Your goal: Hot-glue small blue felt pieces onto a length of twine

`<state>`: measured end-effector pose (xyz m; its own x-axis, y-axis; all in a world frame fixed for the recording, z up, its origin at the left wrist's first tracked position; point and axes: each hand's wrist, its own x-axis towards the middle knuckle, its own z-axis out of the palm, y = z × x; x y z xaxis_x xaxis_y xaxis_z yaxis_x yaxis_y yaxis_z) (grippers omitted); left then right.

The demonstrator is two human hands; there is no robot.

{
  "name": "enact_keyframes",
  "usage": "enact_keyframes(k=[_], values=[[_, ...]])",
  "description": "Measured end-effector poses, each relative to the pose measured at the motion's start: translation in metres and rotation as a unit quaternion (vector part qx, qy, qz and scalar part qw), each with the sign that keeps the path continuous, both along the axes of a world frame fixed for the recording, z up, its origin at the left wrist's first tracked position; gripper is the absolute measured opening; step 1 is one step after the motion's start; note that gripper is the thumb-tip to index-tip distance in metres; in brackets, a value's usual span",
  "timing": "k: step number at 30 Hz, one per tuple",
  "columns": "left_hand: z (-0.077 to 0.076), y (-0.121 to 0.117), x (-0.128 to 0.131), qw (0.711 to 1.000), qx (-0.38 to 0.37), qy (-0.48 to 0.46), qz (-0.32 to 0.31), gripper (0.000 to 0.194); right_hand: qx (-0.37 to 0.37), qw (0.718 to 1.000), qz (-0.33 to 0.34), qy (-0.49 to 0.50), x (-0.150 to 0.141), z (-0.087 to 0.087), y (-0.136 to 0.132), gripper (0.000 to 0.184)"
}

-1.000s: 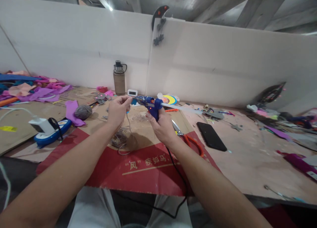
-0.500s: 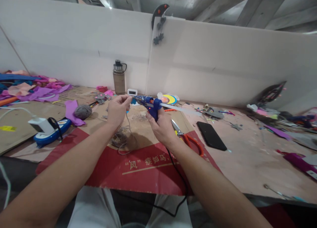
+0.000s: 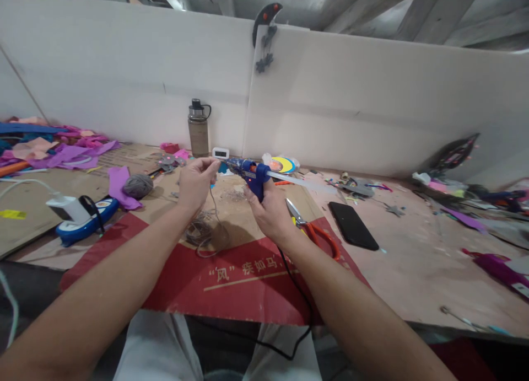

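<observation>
My right hand (image 3: 270,207) is wrapped round the handle of a blue hot glue gun (image 3: 257,178). A long clear glue stick (image 3: 297,181) sticks out of its back, and a small red light glows on its side. The gun's nozzle points left, right at the fingertips of my left hand (image 3: 198,180), which is closed in a pinch. Grey yarn (image 3: 215,204) hangs from those fingers to a loose tangle (image 3: 199,232) on the cardboard below. Whether the nozzle touches the yarn is too small to tell. A bit of blue (image 3: 223,167) shows beside the fingertips.
Orange-handled scissors (image 3: 320,239) and a black phone (image 3: 352,225) lie right of my right hand. A ball of grey yarn (image 3: 138,186) and a blue power strip (image 3: 88,226) are at left. A bottle (image 3: 199,130) stands by the white partition. The gun's black cord (image 3: 303,298) hangs over the edge.
</observation>
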<state>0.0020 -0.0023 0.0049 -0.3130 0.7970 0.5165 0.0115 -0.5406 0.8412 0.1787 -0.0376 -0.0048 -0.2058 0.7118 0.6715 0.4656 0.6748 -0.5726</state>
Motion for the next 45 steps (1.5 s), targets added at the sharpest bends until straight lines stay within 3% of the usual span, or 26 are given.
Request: enact_keyframes(k=[24, 30, 45], values=[[-0.0002, 0.0012, -0.0003, 1.0, -0.001, -0.009, -0.01, 0.01, -0.017, 0.999, -0.026, -0.009, 0.0007, -0.0015, -0.0004, 0.037], [-0.0016, 0.003, -0.0011, 1.0, 0.008, -0.001, -0.007, 0.011, 0.009, 1.0, -0.007, 0.013, 0.0002, -0.003, 0.0015, 0.037], [-0.0003, 0.0011, 0.0008, 1.0, 0.01, -0.003, 0.0, 0.008, -0.008, 1.0, -0.004, 0.011, -0.0019, -0.006, 0.0013, 0.04]])
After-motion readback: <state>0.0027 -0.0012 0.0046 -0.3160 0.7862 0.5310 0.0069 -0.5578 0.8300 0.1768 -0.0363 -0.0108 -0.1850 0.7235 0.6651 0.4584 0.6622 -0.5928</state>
